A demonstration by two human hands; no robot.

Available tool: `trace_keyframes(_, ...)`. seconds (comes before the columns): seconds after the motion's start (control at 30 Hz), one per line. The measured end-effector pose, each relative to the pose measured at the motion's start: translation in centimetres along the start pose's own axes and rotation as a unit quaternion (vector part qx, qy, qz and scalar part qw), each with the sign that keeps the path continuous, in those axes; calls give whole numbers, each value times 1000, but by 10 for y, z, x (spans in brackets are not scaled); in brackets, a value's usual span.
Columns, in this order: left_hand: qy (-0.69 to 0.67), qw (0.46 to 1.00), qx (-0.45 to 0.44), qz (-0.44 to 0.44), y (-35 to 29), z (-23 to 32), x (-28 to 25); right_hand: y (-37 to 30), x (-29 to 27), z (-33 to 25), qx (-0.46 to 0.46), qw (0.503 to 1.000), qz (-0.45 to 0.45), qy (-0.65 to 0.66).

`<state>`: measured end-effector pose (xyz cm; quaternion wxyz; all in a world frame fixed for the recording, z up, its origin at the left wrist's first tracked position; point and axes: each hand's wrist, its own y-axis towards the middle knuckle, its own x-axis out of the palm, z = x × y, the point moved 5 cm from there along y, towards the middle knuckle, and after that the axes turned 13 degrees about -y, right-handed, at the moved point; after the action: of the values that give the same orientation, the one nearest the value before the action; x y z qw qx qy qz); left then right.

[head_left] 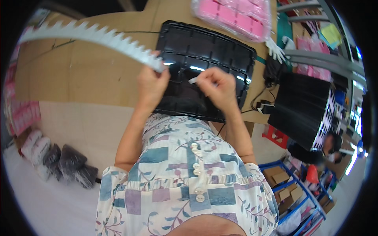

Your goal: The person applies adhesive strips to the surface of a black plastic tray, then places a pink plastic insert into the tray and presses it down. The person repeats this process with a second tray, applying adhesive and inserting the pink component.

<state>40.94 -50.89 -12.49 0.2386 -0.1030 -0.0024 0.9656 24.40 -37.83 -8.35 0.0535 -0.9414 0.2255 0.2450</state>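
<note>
My left hand [152, 86] is closed round the near end of a long white strip [92, 35] with a toothed edge. The strip arches away to the far left above the table; its exact kind cannot be made out. Pinched in the fingertips of my right hand [217, 87] is a small white piece [193, 80]. Both hands are over a shiny black plastic tray [185, 103] divided into several shallow compartments. The tray lies at the table's near edge, against my body. Most of its compartments look bare, though glare and my hands hide parts.
Cardboard [78, 74] covers the table. Pink trays [232, 15] in clear plastic lie beyond the black one. To the right are a white glove [275, 51], cables, a tall stack of black trays [299, 108], a red stool [275, 136] and a blue rack [293, 212] with boxes.
</note>
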Motion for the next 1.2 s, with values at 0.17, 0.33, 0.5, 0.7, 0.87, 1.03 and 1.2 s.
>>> trace_keyframes(0.17,-304,936,-170,-48,-5,-8,-18,18,-116,137,91,977,39,-188)
trace_keyframes(0.33,-298,933,-190,-74,-10,-4,0,47,-146,160,46,935,-40,-348)
trace_keyframes(0.5,-287,933,-199,-84,-14,1,11,56,-140,182,13,908,-12,-419)
trace_keyframes(0.7,-271,937,-200,-92,-21,-6,19,50,-140,185,17,913,13,-408)
trace_keyframes(0.87,-276,932,-210,-105,-23,-2,30,55,-134,181,-45,866,-1,-497)
trace_keyframes(1.03,-266,939,-197,-95,-24,3,32,41,-109,183,-131,801,9,-584)
trace_keyframes(1.2,-277,940,-179,-84,-25,3,27,31,-125,187,-35,871,80,-484)
